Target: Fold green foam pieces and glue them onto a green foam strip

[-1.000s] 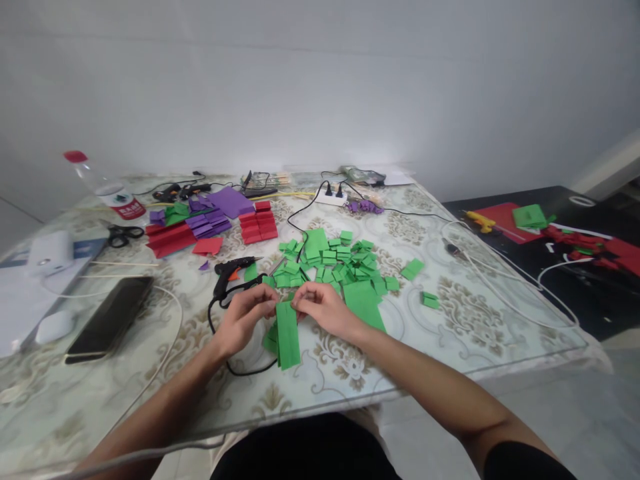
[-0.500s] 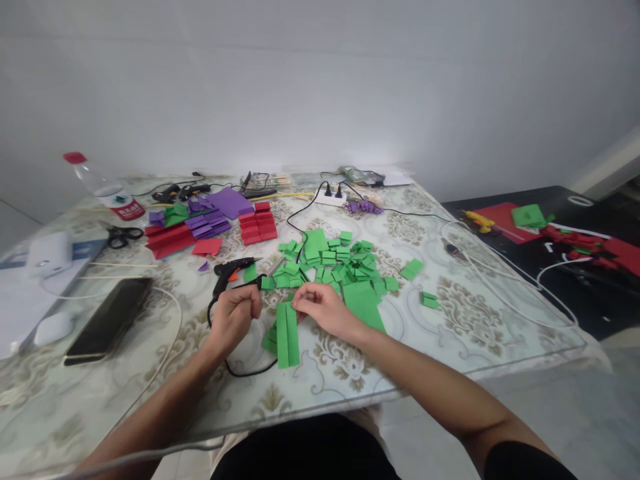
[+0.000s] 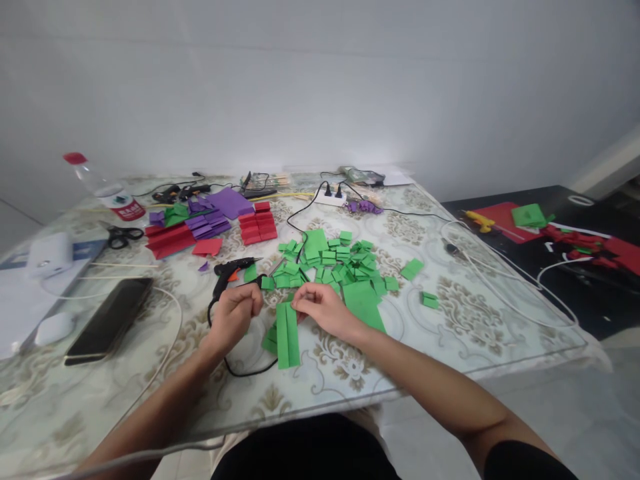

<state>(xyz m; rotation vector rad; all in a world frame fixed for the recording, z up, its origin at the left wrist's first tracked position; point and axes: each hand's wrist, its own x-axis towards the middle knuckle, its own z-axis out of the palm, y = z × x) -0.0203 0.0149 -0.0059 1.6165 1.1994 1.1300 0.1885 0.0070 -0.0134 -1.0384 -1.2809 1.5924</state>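
Observation:
A long green folded paper strip [image 3: 287, 337] with creases along its length lies in front of me, partly over another green piece [image 3: 270, 339]. The fingertips of my right hand [image 3: 325, 308] pinch its upper right corner. My left hand [image 3: 237, 312] is curled closed just left of the strip, and what its fingers hold, if anything, is hidden. Right behind that hand rests a black glue gun [image 3: 227, 272], with its nozzle pointing right. A heap of small folded green paper pieces [image 3: 345, 263] spreads beyond my hands, with a larger green sheet [image 3: 364, 303] beside my right wrist.
Red folded paper [image 3: 258, 227], purple paper [image 3: 207, 223] and black scissors [image 3: 124, 235] lie at the back left near a bottle [image 3: 117, 200]. A phone [image 3: 110, 320] is at the left. Cords run to a power strip [image 3: 330, 196]. A black table [image 3: 530, 267] stands at the right.

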